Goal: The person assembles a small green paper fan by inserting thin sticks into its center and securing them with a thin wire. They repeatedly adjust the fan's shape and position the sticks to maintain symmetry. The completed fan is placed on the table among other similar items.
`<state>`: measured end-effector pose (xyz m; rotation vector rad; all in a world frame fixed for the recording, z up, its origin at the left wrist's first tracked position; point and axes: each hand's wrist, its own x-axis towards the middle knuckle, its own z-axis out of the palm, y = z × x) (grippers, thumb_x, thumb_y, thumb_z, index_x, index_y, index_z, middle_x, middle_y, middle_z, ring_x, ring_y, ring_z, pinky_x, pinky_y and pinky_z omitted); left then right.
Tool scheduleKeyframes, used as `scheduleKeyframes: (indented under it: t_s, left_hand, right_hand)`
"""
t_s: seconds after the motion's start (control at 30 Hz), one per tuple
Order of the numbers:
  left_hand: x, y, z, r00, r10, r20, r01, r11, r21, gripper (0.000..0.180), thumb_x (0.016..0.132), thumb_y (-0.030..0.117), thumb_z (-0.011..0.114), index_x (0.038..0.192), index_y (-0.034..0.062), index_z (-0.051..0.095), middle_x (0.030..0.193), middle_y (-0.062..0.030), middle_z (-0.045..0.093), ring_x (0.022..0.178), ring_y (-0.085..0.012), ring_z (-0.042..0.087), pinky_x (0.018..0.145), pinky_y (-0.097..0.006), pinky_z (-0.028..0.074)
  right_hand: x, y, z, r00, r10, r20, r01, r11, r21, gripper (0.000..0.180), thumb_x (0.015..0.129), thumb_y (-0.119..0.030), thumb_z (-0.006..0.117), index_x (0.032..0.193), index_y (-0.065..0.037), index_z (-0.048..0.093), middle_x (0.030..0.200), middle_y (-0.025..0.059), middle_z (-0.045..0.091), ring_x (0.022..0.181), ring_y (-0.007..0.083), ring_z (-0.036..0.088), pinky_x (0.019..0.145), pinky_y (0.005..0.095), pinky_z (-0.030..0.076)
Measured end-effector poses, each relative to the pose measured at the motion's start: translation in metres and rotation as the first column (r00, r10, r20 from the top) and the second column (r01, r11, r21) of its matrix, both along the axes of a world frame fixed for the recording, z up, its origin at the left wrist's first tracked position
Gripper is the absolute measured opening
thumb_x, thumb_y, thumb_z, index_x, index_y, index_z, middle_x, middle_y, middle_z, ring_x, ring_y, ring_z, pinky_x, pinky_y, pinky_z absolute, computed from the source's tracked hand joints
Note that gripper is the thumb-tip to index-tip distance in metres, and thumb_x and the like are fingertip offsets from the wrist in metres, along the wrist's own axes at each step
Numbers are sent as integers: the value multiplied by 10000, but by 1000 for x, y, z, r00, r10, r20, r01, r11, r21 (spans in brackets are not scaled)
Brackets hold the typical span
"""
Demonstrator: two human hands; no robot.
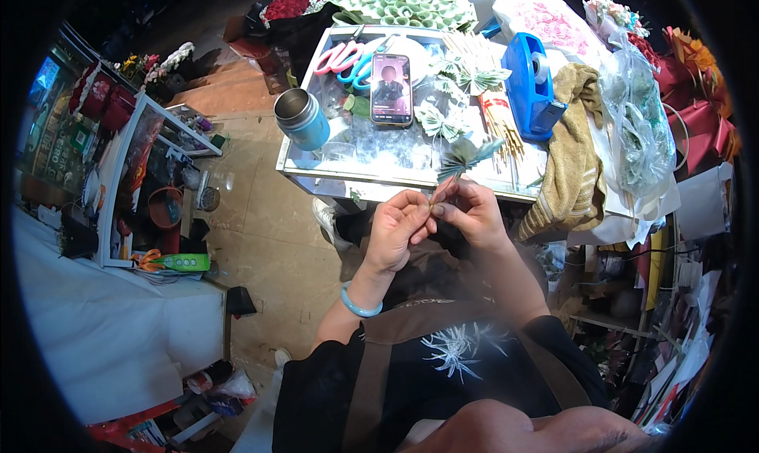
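Just in front of the table's near edge, my left hand (pixel 398 225) and my right hand (pixel 474 213) meet, with fingers closed in a pinch. A pleated green paper fan (pixel 465 160), folded like a butterfly, stands up above the fingertips. Both hands grip its thin lower end, which the fingers partly hide. More folded paper fans (pixel 439 121) lie on the glass-topped table (pixel 312 167) beyond my hands. To their right is a bundle of thin wooden sticks (pixel 500 125) with a red band.
Around the tabletop are an upright phone (pixel 391 91), pink-handled scissors (pixel 338 58), an open blue flask (pixel 302 119) at the left corner, a blue tape dispenser (pixel 534 87) and a brown towel (pixel 571 152). Wrapped bouquets (pixel 545 22) crowd the back and right.
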<state>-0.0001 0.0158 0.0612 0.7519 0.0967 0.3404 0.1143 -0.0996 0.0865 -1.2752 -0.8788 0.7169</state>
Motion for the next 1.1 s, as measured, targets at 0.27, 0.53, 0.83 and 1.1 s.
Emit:
scheduleKeyframes:
  t_s: [0.27, 0.53, 0.83, 1.1]
  left_hand:
    - [-3, 2, -5, 964, -244, 108, 263, 940, -218, 113, 881, 93, 570, 953, 10, 545, 709, -95, 597, 452, -28, 412, 425, -119, 303]
    - [-1, 2, 0, 948, -281, 150, 307, 932, -194, 147, 881, 95, 568, 970, -17, 532, 762, -90, 588, 467, -37, 432, 401, -126, 300]
    - [2, 0, -4, 988, -152, -17, 150, 986, -74, 121, 891, 102, 558, 943, -4, 533, 743, -94, 609, 509, -43, 468, 437, -135, 337]
    - [3, -16, -3, 961, 271, -48, -227, 880, 418, 121, 880, 80, 580, 964, 1, 545, 728, -40, 604, 577, -25, 493, 504, -148, 370]
  right_hand:
    - [-1, -6, 7, 978, 165, -125, -144, 976, 162, 112, 776, 11, 659, 864, 13, 590, 820, 43, 576, 803, 122, 533, 748, 262, 422]
    - [3, -13, -4, 984, 108, -145, -111, 994, -13, 237, 745, -17, 707, 965, 7, 622, 889, 38, 621, 840, 108, 557, 763, 254, 435]
    - [-1, -8, -4, 939, 35, -341, -27, 999, 29, 95, 797, -36, 647, 858, 29, 612, 758, 57, 596, 720, 115, 576, 659, 240, 456]
    - [-2, 1, 11, 994, -98, 52, 90, 987, 137, 96, 819, -67, 644, 835, 21, 609, 740, 35, 578, 671, 96, 544, 614, 230, 438]
